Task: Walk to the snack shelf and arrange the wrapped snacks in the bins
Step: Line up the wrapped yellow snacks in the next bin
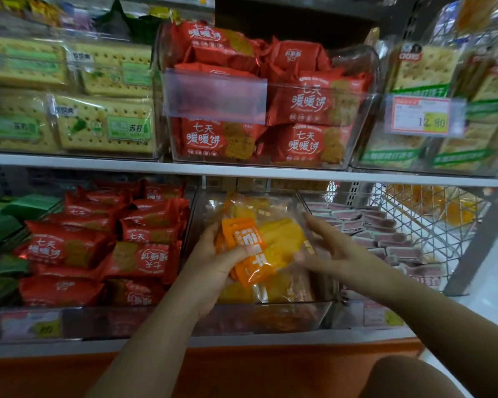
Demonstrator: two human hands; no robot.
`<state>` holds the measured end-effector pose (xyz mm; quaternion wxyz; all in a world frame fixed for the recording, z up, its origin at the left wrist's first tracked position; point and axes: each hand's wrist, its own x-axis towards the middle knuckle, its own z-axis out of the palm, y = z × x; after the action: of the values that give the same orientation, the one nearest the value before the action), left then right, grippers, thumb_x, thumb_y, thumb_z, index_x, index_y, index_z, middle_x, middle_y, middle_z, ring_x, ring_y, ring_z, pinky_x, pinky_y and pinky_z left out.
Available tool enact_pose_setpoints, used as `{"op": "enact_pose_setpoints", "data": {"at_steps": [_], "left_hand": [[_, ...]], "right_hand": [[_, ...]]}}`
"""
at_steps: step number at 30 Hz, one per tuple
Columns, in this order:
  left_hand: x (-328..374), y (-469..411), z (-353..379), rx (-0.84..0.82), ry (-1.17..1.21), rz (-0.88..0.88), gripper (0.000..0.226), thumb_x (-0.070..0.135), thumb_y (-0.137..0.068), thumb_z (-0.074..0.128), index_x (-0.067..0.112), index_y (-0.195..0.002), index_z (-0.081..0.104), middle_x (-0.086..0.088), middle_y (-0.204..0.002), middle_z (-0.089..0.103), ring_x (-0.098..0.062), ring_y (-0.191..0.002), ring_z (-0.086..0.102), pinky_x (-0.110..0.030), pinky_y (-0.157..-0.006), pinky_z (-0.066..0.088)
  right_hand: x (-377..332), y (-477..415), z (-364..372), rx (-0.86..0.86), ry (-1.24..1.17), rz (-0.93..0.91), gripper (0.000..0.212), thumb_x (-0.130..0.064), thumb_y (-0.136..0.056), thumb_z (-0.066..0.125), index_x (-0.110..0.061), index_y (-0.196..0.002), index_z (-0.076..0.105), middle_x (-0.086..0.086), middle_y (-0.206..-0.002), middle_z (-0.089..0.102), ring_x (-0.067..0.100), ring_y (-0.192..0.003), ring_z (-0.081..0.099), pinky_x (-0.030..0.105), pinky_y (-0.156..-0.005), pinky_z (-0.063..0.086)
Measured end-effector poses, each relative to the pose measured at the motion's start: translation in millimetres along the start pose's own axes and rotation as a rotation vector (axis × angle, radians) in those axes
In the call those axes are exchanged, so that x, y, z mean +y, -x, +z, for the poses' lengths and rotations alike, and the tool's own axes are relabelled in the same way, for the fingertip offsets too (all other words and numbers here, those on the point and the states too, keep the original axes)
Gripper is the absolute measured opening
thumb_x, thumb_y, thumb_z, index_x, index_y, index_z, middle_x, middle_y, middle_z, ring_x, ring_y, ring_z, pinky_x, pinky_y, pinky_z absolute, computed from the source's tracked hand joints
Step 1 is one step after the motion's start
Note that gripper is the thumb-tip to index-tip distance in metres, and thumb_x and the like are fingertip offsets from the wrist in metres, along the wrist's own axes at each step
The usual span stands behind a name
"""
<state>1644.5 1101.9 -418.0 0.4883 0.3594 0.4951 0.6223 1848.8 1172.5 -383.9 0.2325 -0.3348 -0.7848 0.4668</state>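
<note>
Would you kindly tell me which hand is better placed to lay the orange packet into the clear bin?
Left: the left hand grips the orange packet above the clear bin; the right hand is open beside it.

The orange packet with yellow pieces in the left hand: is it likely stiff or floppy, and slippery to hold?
Probably floppy: the orange packet is thin clear film around separate pieces. Likely slippery, since the film looks glossy. It seems light: the left hand carries it in one grip.

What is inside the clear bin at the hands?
Yellow wrapped snack packs. The left hand grips an orange pack; the right hand is open beside it. Lower packs are covered.
</note>
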Motion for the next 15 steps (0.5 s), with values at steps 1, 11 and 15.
{"op": "enact_pose_setpoints", "data": {"at_steps": [1, 11, 15], "left_hand": [[0.0, 0.1, 1.2, 0.022, -0.032, 0.042, 0.062, 0.014, -0.074, 0.075, 0.034, -0.126, 0.047, 0.004, -0.113, 0.065, -0.018, -0.098, 0.066, -0.044, -0.083, 0.056], [1.0, 1.2, -0.8, -0.188, -0.285, 0.222, 0.065, 0.012, -0.077, 0.072, 0.047, -0.122, 0.042, 0.01, -0.112, 0.065, -0.005, -0.098, 0.065, -0.03, -0.082, 0.055], [0.6, 1.5, -4.2, -0.204, -0.362, 0.275, 0.064, 0.005, -0.081, 0.069, 0.048, -0.121, 0.044, 0.009, -0.109, 0.065, -0.005, -0.098, 0.065, -0.023, -0.077, 0.054]], "right_hand": [[0.0, -2.6, 1.4, 0.008, -0.209, 0.088, 0.061, -0.036, -0.073, 0.07, -0.04, -0.128, 0.043, -0.009, -0.126, 0.058, 0.008, -0.11, 0.059, 0.022, -0.082, 0.051], [-10.5, -24.2, -3.1, 0.271, 0.005, -0.031, 0.022, -0.01, -0.078, 0.072, -0.007, -0.095, 0.058, 0.012, -0.093, 0.069, 0.019, -0.076, 0.066, 0.033, -0.07, 0.055], [-13.4, -21.4, -8.6, 0.243, 0.197, -0.083, 0.029, -0.016, -0.075, 0.076, -0.016, -0.099, 0.059, 0.006, -0.097, 0.065, 0.006, -0.079, 0.063, 0.019, -0.07, 0.051]]}}
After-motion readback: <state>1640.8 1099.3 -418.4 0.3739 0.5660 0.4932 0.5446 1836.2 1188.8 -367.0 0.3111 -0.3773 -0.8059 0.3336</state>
